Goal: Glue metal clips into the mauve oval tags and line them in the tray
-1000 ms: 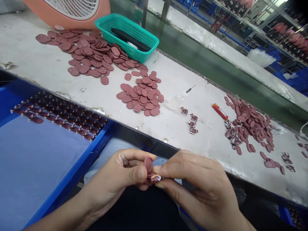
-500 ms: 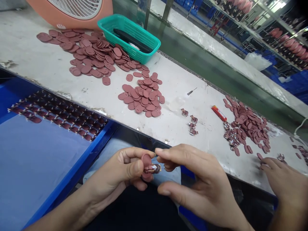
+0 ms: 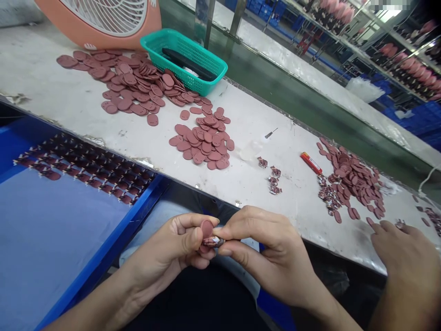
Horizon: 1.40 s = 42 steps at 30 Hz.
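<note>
My left hand (image 3: 165,243) holds a maroon oval rubber patch (image 3: 206,228) upright between thumb and fingers. My right hand (image 3: 262,243) pinches a small printed maroon-and-white piece (image 3: 213,242) against the lower part of that patch, so my fingers hide part of both. Both hands are above my lap, just in front of the white bench edge (image 3: 220,202). Loose oval patches lie in piles (image 3: 203,145) on the bench beyond them, out of reach of my fingertips at this moment.
A co-worker's hand (image 3: 403,253) rests at the bench's right end near loose pieces. A blue tray (image 3: 69,220) on my left holds rows of patches. A teal basket (image 3: 184,57), a red lighter (image 3: 311,163), a small awl (image 3: 271,133) and a pink fan (image 3: 103,18) stand on or behind the bench.
My right hand has closed in from slightly apart and now pinches the small piece against the patch. The co-worker's hand has moved slightly along the bench.
</note>
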Available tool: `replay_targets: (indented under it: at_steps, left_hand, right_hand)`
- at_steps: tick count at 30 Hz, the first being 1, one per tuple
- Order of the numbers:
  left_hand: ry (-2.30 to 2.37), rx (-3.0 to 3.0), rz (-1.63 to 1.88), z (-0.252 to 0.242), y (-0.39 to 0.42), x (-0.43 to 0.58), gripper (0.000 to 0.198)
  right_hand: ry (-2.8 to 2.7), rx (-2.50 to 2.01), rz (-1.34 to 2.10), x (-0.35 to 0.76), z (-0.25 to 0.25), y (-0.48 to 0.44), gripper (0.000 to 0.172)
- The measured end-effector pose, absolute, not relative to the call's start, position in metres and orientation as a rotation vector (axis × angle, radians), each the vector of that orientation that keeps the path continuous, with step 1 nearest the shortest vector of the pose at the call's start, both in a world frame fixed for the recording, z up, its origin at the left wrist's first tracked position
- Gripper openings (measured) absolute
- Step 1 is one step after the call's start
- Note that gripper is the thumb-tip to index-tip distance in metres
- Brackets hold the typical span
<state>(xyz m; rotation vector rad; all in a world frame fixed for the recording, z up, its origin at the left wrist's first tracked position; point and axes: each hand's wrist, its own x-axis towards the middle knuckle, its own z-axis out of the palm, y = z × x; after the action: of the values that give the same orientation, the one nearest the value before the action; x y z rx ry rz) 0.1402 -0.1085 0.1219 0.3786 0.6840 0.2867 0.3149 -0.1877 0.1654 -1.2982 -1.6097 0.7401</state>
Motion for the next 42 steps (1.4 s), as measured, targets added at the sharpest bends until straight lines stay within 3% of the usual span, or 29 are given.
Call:
replay_targets:
  at_steps: [16,22,26,29,35,42]
  left_hand:
    - [0.738,0.380,0.317,0.115,-0.104,0.135,0.040]
    - [0.706,0.529,0.440,0.109,-0.094,0.128,0.061]
    - [0.941,0.629,0.858,0.107,-0.094,0.125,0.040]
    - [0.951,0.707,0.984,0.106,-0.094,0.123,0.034]
    - [1.105,0.739,1.070,0.100,-0.086,0.103,0.023]
    - [1.201,0.648,1.121,0.092,-0.080,0.084,0.030]
  right_hand:
    - [-1.599,-1.307,0.787,0.314,0.163,-0.176,0.009]
    - [-1.642,-1.364,0.505,0.308,0.155,-0.166,0.014]
    - [-1.715,-1.419,-0.032,0.287,0.134,-0.151,0.018]
    - [-1.793,-1.326,-0.271,0.267,0.118,-0.136,0.019]
    - [-1.862,-1.176,-0.270,0.242,0.099,-0.110,0.020]
    - [-1.923,-1.178,-0.183,0.218,0.087,-0.086,0.016]
